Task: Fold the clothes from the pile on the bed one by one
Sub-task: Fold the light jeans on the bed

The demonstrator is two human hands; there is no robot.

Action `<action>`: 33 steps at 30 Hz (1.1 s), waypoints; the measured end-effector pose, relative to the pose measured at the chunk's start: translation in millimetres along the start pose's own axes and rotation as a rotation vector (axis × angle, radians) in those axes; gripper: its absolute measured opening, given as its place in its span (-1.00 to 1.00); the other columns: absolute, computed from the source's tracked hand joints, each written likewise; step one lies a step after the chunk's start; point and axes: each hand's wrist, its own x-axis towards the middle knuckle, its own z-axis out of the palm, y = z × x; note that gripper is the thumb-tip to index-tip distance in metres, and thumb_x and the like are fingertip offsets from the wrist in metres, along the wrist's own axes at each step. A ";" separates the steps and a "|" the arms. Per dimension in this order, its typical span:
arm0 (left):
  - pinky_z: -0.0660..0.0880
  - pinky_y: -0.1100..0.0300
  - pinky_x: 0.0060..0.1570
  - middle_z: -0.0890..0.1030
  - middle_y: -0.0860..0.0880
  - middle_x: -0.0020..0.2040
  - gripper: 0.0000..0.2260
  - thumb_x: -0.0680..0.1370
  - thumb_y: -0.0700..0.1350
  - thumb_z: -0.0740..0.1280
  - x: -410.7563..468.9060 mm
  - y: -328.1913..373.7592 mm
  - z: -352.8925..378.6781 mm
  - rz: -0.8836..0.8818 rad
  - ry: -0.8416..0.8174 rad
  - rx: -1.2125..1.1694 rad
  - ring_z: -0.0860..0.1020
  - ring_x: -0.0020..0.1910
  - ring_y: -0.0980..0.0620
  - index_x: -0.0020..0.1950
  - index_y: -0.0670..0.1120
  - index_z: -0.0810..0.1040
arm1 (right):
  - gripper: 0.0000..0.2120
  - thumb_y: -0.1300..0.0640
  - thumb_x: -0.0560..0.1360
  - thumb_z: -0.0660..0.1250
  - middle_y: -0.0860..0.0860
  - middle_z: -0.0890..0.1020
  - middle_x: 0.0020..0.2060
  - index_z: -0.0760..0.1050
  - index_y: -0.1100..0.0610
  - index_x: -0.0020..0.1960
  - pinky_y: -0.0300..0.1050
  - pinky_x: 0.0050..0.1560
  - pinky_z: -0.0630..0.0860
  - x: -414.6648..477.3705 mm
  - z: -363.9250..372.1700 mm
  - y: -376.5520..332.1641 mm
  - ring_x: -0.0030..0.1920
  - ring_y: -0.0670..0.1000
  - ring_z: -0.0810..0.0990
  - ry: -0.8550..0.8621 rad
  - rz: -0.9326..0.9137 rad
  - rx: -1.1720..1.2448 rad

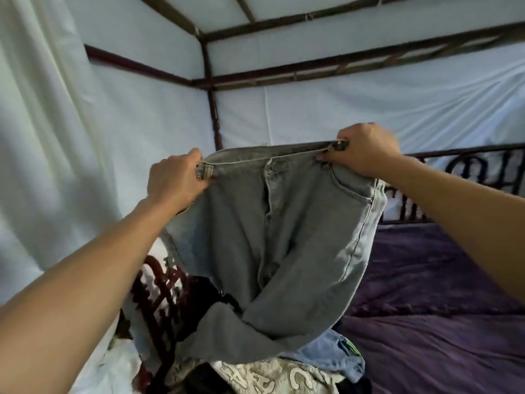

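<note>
One pair of pale grey-blue jeans (284, 237) hangs in the air above the bed (440, 322), held up at the waistband by two hands. The left hand (176, 180) has its fingers curled tight round the left end of the band, right by a belt loop. The right hand (366, 150) grips the right end, thumb and fingers closed on the band just above the front pocket. The band is drawn fairly taut between them, with the button and fly towards the camera. Both legs drop down together, and their lower part lies crumpled on the pile of clothes (270, 376) at the near edge of the bed. At least three other pieces show in that pile: one blue denim garment (335, 354) with a green tag, one cream garment (284, 379) printed with large letters, and some dark cloth whose count I cannot tell. One purple cover lies over the bed, one dark red headboard (159, 285) stands beside the pile, and white cloth (369, 109) hangs on a dark canopy frame (210, 81) behind
</note>
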 end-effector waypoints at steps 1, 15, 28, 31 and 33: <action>0.26 0.10 -0.32 0.56 -0.13 -0.26 -0.74 0.48 0.06 0.39 8.5 -4.1 -6.9 0.013 0.034 0.003 0.48 -0.29 -0.19 -0.10 -0.08 0.41 | -0.50 -0.39 0.37 0.33 0.02 0.47 -0.28 0.47 0.08 -0.27 -0.08 -0.23 0.32 3.4 -10.2 -5.5 -0.17 0.09 0.41 0.031 0.008 -0.011; 0.33 0.04 -0.22 0.42 -0.06 -0.33 -0.49 0.43 0.37 0.28 116.0 -60.3 -87.8 0.080 0.310 -0.240 0.40 -0.28 -0.12 -0.29 -0.10 0.40 | -0.44 -0.40 0.29 0.40 0.01 0.39 -0.40 0.32 0.08 -0.40 -0.09 -0.28 0.28 16.1 -145.7 -106.2 -0.21 0.10 0.42 0.461 0.080 -0.145; 0.44 0.12 -0.24 0.55 -0.07 -0.28 -0.50 0.24 0.38 0.45 112.5 8.6 27.4 0.322 -0.265 -0.139 0.52 -0.21 -0.14 -0.31 -0.06 0.52 | -0.34 -0.58 0.12 0.22 -0.07 0.48 -0.43 0.42 0.04 -0.34 -0.07 -0.34 0.30 -101.0 -56.6 -11.0 -0.35 -0.03 0.44 -0.074 0.206 -0.193; 0.39 0.14 -0.29 0.55 -0.04 -0.29 -0.52 0.16 0.35 0.52 123.3 56.7 44.2 0.371 -0.488 -0.162 0.49 -0.21 -0.09 -0.32 -0.04 0.53 | -0.43 -0.56 0.18 0.26 -0.09 0.48 -0.39 0.42 -0.04 -0.29 -0.07 -0.25 0.39 -126.2 -45.0 33.5 -0.28 0.04 0.46 -0.132 0.236 -0.216; 0.41 0.14 -0.26 0.59 -0.08 -0.22 -0.58 0.19 0.23 0.58 131.1 95.1 57.6 0.419 -0.608 -0.194 0.53 -0.16 -0.11 -0.25 -0.06 0.58 | -0.52 -0.50 0.25 0.30 -0.09 0.45 -0.42 0.45 -0.08 -0.30 -0.06 -0.24 0.39 -138.1 -39.0 66.7 -0.25 0.09 0.47 -0.111 0.270 -0.233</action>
